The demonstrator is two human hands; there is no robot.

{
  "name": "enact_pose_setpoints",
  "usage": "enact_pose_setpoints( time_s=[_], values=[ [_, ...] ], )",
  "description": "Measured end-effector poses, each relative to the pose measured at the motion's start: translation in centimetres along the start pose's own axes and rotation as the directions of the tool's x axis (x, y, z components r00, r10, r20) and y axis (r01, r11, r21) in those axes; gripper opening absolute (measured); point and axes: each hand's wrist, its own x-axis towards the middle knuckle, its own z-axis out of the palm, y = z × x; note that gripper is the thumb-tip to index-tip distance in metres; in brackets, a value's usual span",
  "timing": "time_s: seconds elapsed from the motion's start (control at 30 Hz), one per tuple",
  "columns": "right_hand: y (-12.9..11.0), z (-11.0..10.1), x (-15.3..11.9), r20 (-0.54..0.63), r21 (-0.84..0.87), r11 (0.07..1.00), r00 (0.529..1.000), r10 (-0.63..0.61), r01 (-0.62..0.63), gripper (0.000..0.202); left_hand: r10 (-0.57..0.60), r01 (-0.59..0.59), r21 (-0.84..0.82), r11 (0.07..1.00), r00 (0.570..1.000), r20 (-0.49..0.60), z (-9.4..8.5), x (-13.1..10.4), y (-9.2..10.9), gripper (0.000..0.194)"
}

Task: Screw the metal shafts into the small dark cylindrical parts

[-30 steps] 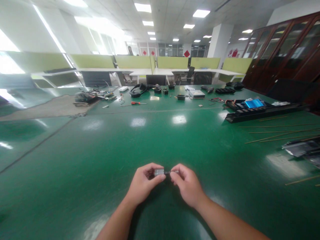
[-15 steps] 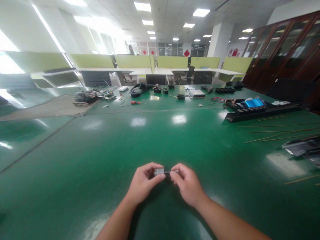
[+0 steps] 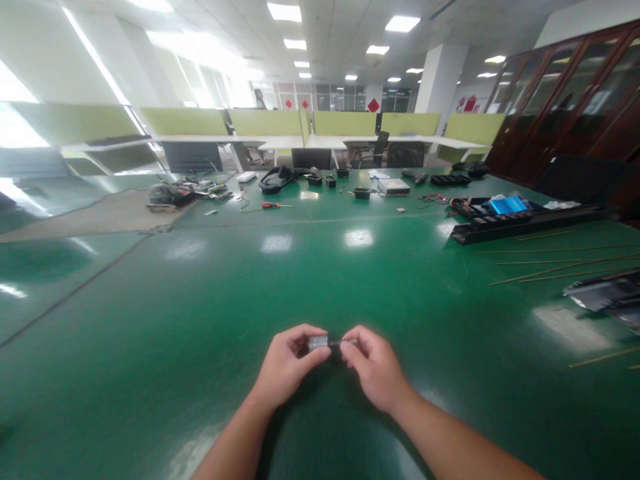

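Above the green table [image 3: 240,287], near its front, my left hand [image 3: 287,367] grips a small silver metal cylinder [image 3: 319,343] between thumb and fingers. From the cylinder's right end a thin dark shaft [image 3: 335,343] reaches across to my right hand [image 3: 375,367]. The thumb and index finger of that hand are pinched on the shaft's far end, where a small light tip shows. Both hands are a short way apart, and the lower fingers are partly hidden.
An orange screwdriver [image 3: 271,205], a black headset [image 3: 277,179] and a white box [image 3: 393,187] lie farther back. Electronic parts are heaped at the back left [image 3: 173,192]. On the right are a black tray [image 3: 490,227] and several thin rods [image 3: 550,267].
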Motion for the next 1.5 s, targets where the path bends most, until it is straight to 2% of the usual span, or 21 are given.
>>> enact_pose_setpoints(
  time_s=[1.17, 1.5],
  values=[
    [-0.01, 0.07, 0.32, -0.094, 0.198, 0.980, 0.995, 0.021, -0.002, 0.019, 0.006, -0.008, -0.018, 1.000, 0.996, -0.088, -0.18, 0.23, -0.09, 0.031],
    [-0.04, 0.03, 0.29, -0.082, 0.190, 0.982, 0.996, 0.026, -0.010, 0.019, 0.011, -0.015, -0.047, 0.999, 0.996, -0.094, -0.12, 0.31, 0.21, 0.027]
  ],
)
